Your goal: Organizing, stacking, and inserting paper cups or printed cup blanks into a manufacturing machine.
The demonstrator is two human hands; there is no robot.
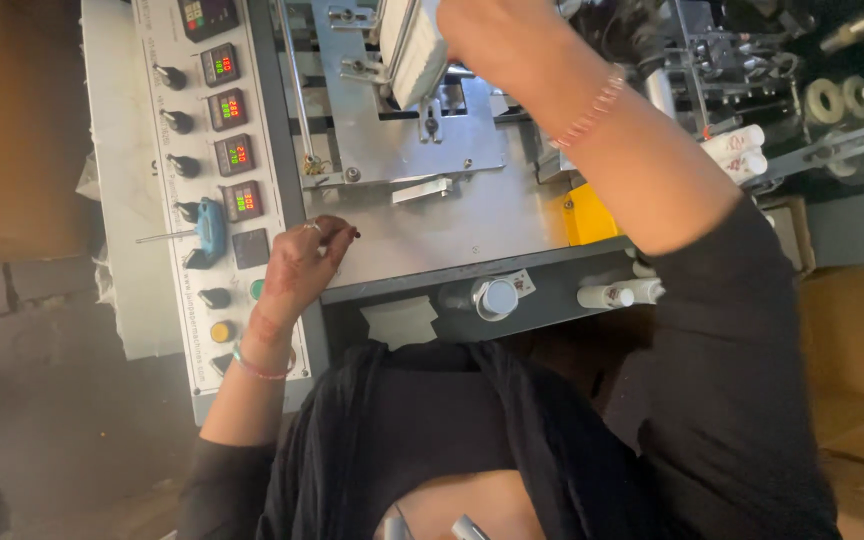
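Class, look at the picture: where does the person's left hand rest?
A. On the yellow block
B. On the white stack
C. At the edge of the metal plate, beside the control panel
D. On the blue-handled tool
C: the left hand lies at the metal plate's edge, next to the control panel.

Left hand (pixel 302 262) resting, fingers curled; right hand (pixel 487 35) raised, reaching forward.

Black sleeves (pixel 722 380), a grey metal plate (pixel 452 215), a yellow block (pixel 584 215), a blue-handled screwdriver (pixel 210 230), red-and-green displays (pixel 235 155).
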